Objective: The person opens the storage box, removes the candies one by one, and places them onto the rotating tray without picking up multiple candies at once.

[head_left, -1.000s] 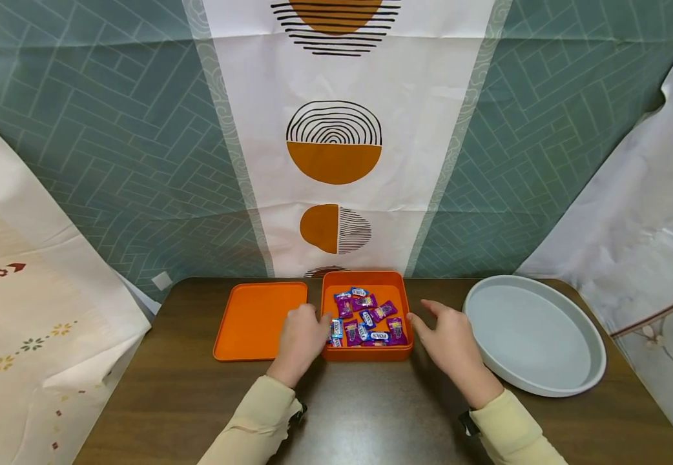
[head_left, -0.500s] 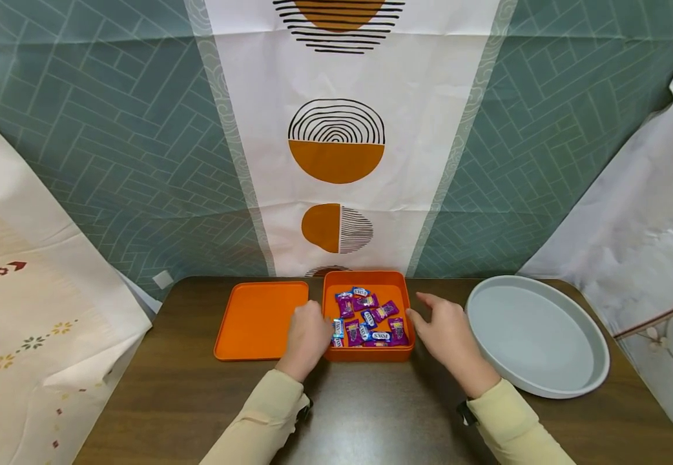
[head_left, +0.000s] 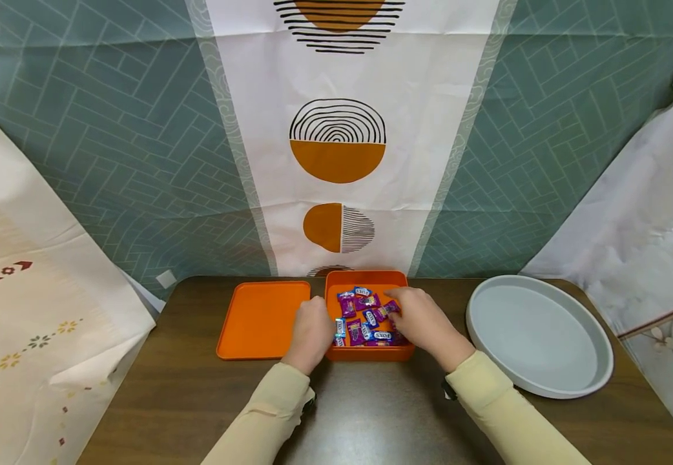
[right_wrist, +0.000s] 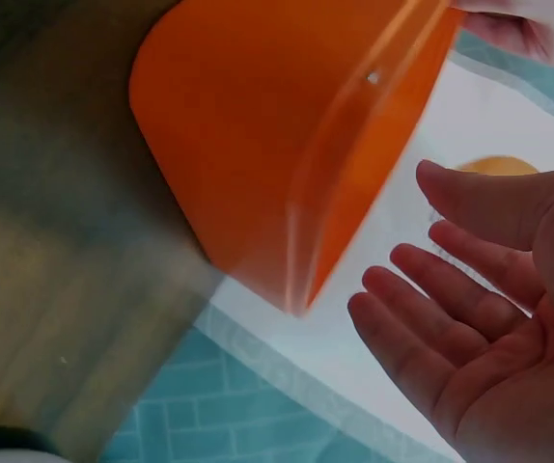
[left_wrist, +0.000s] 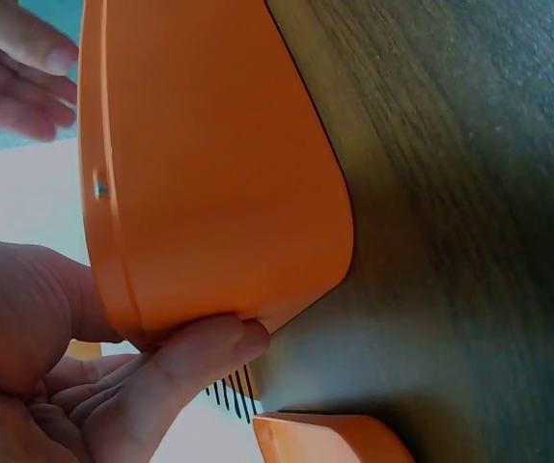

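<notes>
Your left hand (head_left: 311, 332) grasps the orange box (head_left: 370, 354) by its left wall, in the lower middle of the head view. Your right hand (head_left: 420, 323) is released, its fingers loose and holding nothing, over the box's right side; you cannot tell whether its fingertips touch the sweets (head_left: 354, 332). Those lie inside, in purple and blue wrappers. The box sits upright on the table (head_left: 365, 413). At lower left, just beside your left hand, lies a flat orange tray (head_left: 265, 321); at lower right, the round grey tray (head_left: 540, 336).
</notes>
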Demonstrator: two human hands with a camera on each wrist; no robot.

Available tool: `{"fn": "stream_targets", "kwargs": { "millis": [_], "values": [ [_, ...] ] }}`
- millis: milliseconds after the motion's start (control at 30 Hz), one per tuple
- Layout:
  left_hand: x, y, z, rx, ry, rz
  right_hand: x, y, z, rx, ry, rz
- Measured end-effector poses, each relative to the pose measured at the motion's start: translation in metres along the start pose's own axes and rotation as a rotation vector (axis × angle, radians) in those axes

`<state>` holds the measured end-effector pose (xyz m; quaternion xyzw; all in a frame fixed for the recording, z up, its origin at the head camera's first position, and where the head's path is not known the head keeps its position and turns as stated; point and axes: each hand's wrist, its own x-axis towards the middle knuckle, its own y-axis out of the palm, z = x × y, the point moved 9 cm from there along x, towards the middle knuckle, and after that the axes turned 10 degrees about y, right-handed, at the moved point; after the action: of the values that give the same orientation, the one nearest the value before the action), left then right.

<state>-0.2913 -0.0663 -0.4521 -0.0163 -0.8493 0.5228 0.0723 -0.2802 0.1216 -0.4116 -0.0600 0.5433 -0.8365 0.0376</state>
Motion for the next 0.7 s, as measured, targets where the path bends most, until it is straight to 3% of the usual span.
{"fn": "stream_targets", "kwargs": {
  "millis": [433, 700],
  "values": [
    [0.002, 0.003, -0.005, 0.017, 0.019, 0.027, 0.011, 0.037, -0.003, -0.13, -0.092, 0.072],
    [0.001, 0.003, -0.002, 0.021, 0.001, 0.026, 0.012, 0.055, -0.005, -0.186, -0.096, 0.144]
  ]
}}
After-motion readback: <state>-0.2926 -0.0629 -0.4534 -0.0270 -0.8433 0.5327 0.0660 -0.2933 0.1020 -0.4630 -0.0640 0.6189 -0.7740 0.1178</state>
